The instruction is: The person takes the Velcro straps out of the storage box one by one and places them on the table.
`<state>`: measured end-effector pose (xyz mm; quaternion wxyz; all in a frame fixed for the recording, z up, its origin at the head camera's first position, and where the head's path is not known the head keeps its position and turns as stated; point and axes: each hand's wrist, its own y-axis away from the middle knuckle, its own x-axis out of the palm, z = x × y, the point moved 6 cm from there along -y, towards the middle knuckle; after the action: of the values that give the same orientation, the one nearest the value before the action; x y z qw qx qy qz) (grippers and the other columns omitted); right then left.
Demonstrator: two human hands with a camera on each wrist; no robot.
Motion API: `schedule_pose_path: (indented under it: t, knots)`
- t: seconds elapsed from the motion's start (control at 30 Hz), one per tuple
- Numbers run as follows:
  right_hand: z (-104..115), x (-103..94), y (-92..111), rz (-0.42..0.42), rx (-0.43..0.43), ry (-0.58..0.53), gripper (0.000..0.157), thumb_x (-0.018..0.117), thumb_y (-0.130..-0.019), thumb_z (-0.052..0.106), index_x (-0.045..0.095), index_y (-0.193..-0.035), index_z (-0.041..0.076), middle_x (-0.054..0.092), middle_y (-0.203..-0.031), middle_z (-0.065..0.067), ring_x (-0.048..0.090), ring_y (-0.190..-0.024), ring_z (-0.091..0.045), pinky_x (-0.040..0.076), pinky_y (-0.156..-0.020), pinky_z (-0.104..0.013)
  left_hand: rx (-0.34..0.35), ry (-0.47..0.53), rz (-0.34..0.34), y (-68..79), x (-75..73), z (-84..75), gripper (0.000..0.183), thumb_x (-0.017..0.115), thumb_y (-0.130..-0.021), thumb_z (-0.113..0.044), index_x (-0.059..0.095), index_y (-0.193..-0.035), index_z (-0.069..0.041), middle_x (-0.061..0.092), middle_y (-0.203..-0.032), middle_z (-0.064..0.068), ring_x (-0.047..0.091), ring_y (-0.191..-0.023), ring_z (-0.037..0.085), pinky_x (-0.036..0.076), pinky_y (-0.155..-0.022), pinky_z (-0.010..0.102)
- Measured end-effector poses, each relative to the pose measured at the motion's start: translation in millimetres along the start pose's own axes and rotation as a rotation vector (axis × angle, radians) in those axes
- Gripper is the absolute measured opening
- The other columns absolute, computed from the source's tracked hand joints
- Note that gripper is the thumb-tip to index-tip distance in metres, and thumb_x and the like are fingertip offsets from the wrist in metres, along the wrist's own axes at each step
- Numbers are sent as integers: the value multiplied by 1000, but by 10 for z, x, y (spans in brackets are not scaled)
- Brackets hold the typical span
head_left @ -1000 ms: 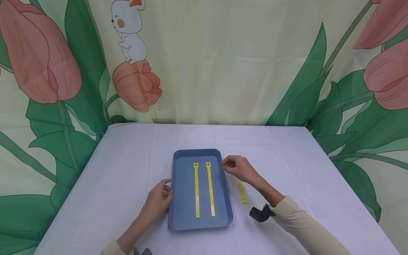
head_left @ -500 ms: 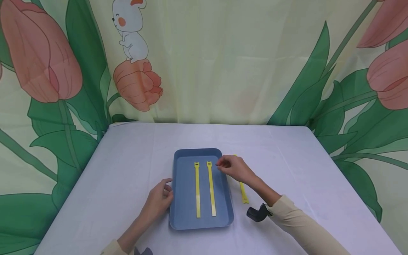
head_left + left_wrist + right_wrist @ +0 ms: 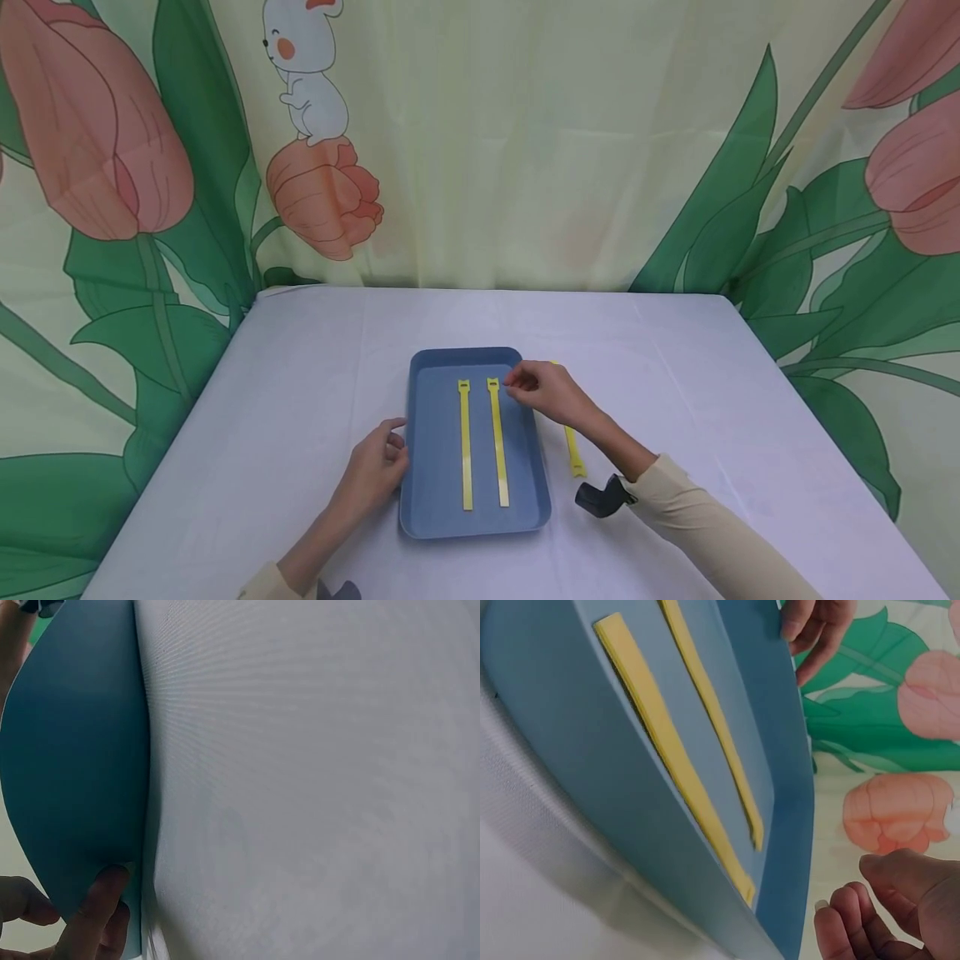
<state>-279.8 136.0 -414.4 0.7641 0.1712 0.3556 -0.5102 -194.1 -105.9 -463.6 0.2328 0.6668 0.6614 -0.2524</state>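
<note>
Two yellow cable straps with slotted heads lie lengthwise in a blue tray (image 3: pixel 476 527), the left strap (image 3: pixel 466 450) and the right strap (image 3: pixel 498 450) roughly parallel. A third yellow strap (image 3: pixel 574 452) is on the table right of the tray, its middle hidden under my right hand and wrist. My left hand (image 3: pixel 375 463) rests its relaxed fingers against the tray's left side; in the left wrist view a fingertip (image 3: pixel 112 876) touches the outer wall. My right hand (image 3: pixel 553 392), fingers loosely bent and holding nothing, is over the tray's upper right rim, near the right strap's head.
A white cloth covers the table (image 3: pixel 315 350). A printed curtain (image 3: pixel 510 150) with tulips and a rabbit hangs behind its far edge. A black wrist device (image 3: pixel 602 497) sits at my right cuff.
My right hand has shifted left, from beside the tray's right rim to above its inner edge by the right strap's head. The left hand, tray and straps keep their places.
</note>
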Motion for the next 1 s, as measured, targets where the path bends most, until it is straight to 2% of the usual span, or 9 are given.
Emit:
schedule_pose_path:
  t: [0.43,1.0]
  knots:
    - [12,51,-22,12,-5,-1,14,66,-85,10,67,-96,2,64,-86,1,59,-75,-12,52,-66,-26,-3,8,8,12,-8,-6,45,57,-83,0,49,-128,5,57,-90,6,61,-79,16,51,-58,22]
    - [160,89,-98,2,-40,-18,10,67,-86,10,68,-95,7,64,-86,2,58,-74,-10,51,-63,-25,1,-6,2,-4,-4,-5,46,57,-83,-1,49,-128,4,57,-89,6,61,-78,16,51,-59,22]
